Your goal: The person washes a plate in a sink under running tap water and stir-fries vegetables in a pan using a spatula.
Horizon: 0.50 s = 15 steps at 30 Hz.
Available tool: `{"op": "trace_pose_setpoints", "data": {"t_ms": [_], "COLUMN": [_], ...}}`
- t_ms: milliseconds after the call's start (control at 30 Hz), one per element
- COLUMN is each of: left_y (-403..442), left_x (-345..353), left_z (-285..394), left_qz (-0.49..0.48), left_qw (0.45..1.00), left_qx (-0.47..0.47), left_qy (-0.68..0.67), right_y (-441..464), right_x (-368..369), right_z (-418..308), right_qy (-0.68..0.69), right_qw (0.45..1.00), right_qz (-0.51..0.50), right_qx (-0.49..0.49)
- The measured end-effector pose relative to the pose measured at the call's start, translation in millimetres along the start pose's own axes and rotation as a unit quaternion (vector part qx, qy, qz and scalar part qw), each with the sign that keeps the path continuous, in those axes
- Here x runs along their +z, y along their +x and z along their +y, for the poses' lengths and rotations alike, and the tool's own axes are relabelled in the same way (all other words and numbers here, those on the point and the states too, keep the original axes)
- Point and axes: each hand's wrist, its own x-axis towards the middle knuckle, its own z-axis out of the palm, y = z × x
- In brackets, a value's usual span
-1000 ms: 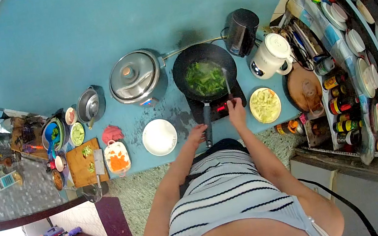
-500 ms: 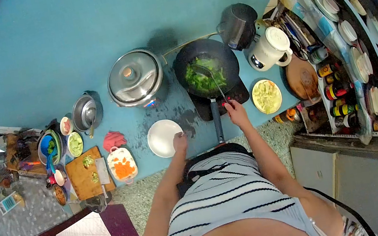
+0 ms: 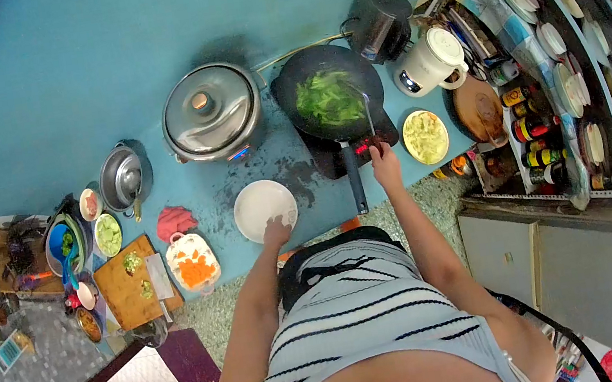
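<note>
My right hand (image 3: 385,166) is closed around the handle of the spatula (image 3: 369,117), whose far end is among the greens (image 3: 328,98) inside the wok (image 3: 296,74). The wok sits on the induction cooker (image 3: 390,131), and its long handle (image 3: 354,181) points toward the front edge of the bench (image 3: 249,177) with neither hand on it. If I push the spatula hard against the wall, the wok could swivel or slide, and greens could spill over the rim. My forearm or waist could also knock that handle, since it reaches so near the edge. My left hand (image 3: 277,231) lies over the near rim of the white bowl (image 3: 250,206), fingertips inside; I can't tell whether they pinch it. Pressing down there could tip the bowl, and a careless pull could drag it off the front edge.
</note>
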Motion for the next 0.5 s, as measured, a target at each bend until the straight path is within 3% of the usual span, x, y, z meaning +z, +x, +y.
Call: {"op": "trace_pose_setpoints", "data": {"t_ms": [100,167,267,367,433,500], "left_y": [2.6,1.6,-6.3,-14.0,-20.5,-25.9], "left_x": [-0.1,-1.6,0.3,-6.5,-9.3,-9.0], "left_z": [-7.8,-10.3,-13.1,-5.6,-0.2,2.8], "left_qz": [-0.037,-0.035,-0.02,0.006,0.016,0.092], "left_qw": [0.999,0.999,0.999,1.0,0.998,0.991], "left_qx": [-0.011,0.011,0.028,0.005,-0.016,-0.034], "left_qy": [-0.002,0.007,0.01,-0.03,-0.064,-0.091], "right_y": [2.6,5.8,-2.3,-3.1,5.2,6.4], "right_x": [2.2,-7.5,-28.7,-13.5,11.1,12.0], "right_z": [-0.9,-11.8,-47.6,-28.4,23.3,23.4], "right_qy": [-0.095,-0.014,0.029,0.007,0.001,-0.002], "right_qw": [0.995,0.993,0.987,0.996,0.998,0.999], "right_qz": [0.02,-0.108,-0.132,-0.043,-0.021,0.002], "right_qx": [-0.001,0.049,0.083,0.08,0.064,0.046]}}
